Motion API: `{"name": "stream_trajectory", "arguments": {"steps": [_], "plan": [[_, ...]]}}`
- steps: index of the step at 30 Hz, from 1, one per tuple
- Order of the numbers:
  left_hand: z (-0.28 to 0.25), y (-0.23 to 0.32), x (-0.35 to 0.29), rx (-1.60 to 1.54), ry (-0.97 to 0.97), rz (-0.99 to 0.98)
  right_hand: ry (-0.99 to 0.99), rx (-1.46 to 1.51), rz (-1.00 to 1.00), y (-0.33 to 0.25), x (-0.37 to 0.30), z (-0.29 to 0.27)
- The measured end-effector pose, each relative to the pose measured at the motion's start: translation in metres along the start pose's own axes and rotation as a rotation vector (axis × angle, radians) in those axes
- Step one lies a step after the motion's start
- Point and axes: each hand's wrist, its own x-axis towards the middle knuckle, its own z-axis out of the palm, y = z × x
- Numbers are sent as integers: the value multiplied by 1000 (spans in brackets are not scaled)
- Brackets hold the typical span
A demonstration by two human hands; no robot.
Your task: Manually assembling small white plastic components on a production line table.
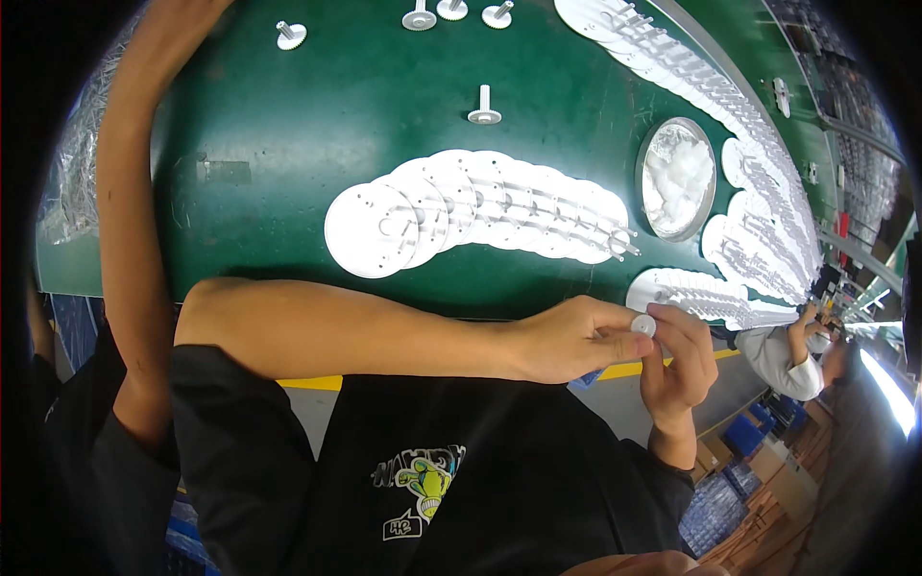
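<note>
My left hand (576,338) reaches across from the left, its thumb and forefinger closed on a small white plastic gear (643,326). On the gear's other side, the fingers and thumb of my right hand (680,363) pinch it too. The gear's round face shows, with a small dot at its centre; any shaft is hidden by the fingers. Both hands are just off the near table edge, beside a row of overlapping white discs with shafts (687,293). A longer curved row of similar discs (370,235) lies on the green table (288,125), beyond my left forearm.
A round metal tin (678,180) with white, clumpy contents stands at the right. More disc rows (759,245) line the table's right side. A single shafted gear (485,113) stands mid-table, others at the far edge. At left, a co-worker's arm (128,192) reaches over the table.
</note>
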Motion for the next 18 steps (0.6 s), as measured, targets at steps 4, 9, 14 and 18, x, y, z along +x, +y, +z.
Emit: {"name": "stream_trajectory", "arguments": {"steps": [4, 9, 14, 18], "plan": [[1, 4, 0, -8, 54, -18, 94, -31, -26, 8, 7, -7], [-7, 7, 6, 112, -83, -112, 251, -186, 152, 53, 39, -19], [-11, 5, 4, 178, -132, -180, 287, -263, 114, 79, 96, -7], [-11, 5, 4, 169, -129, -157, 256, -283, 0, 91, 113, -3]]}}
